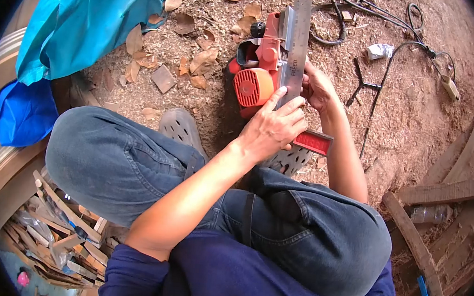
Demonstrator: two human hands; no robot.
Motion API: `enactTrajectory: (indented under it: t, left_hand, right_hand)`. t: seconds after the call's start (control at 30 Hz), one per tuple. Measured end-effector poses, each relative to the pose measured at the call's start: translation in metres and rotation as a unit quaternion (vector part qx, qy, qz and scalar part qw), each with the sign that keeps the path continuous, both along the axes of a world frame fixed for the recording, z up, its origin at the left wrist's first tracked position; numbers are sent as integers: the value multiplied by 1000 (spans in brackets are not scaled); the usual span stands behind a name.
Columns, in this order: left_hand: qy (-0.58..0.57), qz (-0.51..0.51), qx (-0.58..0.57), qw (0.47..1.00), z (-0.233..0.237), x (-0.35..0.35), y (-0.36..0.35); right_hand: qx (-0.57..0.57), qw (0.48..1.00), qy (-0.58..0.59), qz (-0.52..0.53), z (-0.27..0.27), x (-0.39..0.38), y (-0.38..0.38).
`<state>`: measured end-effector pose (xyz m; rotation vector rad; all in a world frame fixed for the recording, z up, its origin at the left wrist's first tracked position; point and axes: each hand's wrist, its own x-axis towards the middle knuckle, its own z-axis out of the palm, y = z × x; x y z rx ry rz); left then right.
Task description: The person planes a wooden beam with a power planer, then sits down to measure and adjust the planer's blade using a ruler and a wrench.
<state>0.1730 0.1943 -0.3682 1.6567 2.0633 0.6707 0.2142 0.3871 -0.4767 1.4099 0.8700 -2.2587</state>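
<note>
A red and orange power tool (257,76), which looks like an electric planer, lies on its side between my shoes. Along its flat metal side stands a steel square (298,46) with a red handle (313,142) near my right shoe. My left hand (276,120) presses on the lower part of the blade, its fingers curled around the edge. On the far side of the blade, my right hand (316,87) has bent fingers against the square and tool; its fingertips are partly hidden.
Black cable (391,60) and a T-shaped tool (365,86) lie on the sawdust-covered ground at the right. Bright cloth (90,22) hangs at the upper left. Wood scraps (65,240) fill the lower left; curved wooden pieces (420,248) lie at the lower right.
</note>
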Motion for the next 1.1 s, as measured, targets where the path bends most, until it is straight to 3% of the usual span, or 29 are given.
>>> enactTrajectory:
  t: [0.17, 0.33, 0.47, 0.63, 0.83, 1.1]
  left_hand:
    - [-2, 8, 7, 1000, 0, 1, 0]
    - [-2, 5, 4, 1000, 0, 0, -1]
    - [-1, 8, 5, 1000, -1, 1, 0]
    - [-3, 3, -1, 1000, 0, 0, -1]
    - [2, 2, -1, 1000, -1, 1, -1]
    - [4, 3, -2, 1000, -2, 1, 0]
  right_hand:
    - [53, 999, 13, -1, -10, 4, -5]
    - [14, 1000, -16, 18, 16, -6, 0]
    - [44, 999, 8, -16, -8, 1, -2]
    - [20, 998, 62, -26, 2, 7, -1]
    - [4, 1000, -13, -6, 3, 2, 0]
    - [28, 998, 34, -45, 4, 5, -5]
